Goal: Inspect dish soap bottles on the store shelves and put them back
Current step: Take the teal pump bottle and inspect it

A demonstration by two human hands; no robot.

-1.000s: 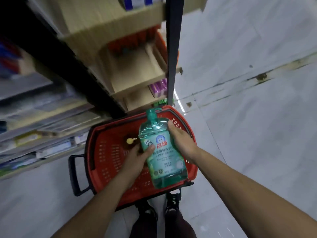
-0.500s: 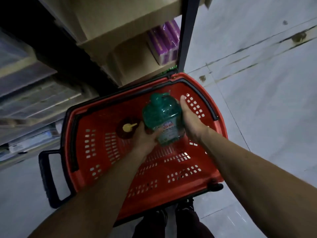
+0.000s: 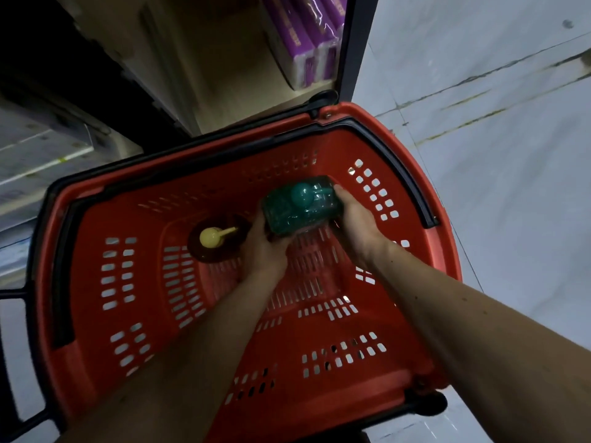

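Head view is looking straight down into a red basket [image 3: 96, 314] that is sitting on the pale floor [image 3: 511, 187] beside a shelf [image 3: 224, 75]. Both hands are reaching inside it and gripping a green bottle [image 3: 300, 204] between them, cap facing up toward the camera. The left hand [image 3: 260, 251] is cupping the bottle's left side, its fingers wrapping underneath; the right hand [image 3: 358, 222] is clasping the right side, its fingers [image 3: 339, 190] curling over the far edge. The bottle is standing upright, low inside the basket toward its far right part. Just left of it a dark bottle with a yellow pump [image 3: 212, 236] is standing inside the basket. Purple packs [image 3: 307, 36] are lying on the shelf.
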